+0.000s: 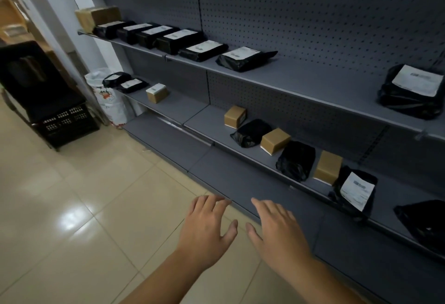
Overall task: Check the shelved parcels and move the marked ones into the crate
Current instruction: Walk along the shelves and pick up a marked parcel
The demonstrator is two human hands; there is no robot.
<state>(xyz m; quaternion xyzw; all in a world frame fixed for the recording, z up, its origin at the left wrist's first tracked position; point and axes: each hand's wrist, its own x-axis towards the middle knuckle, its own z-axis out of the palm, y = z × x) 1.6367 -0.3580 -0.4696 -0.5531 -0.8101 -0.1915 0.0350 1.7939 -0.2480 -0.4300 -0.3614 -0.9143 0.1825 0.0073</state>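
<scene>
- Left hand (206, 224): fingers straight and spread, palm down, held nothing.
- Right hand (277, 227): fingers extended, empty, over the bottom shelf (240, 178).
- Labelled black parcels (245, 58): lay on the upper shelf (313, 79).
- Black crate (67, 123): stood on the tiled floor (72, 195), far left.

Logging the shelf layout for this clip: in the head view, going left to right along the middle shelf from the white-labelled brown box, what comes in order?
White-labelled brown box → plain brown box → crumpled black bag → second plain box → taller black bag → third plain box → labelled black bag → black bag at the edge.
</scene>
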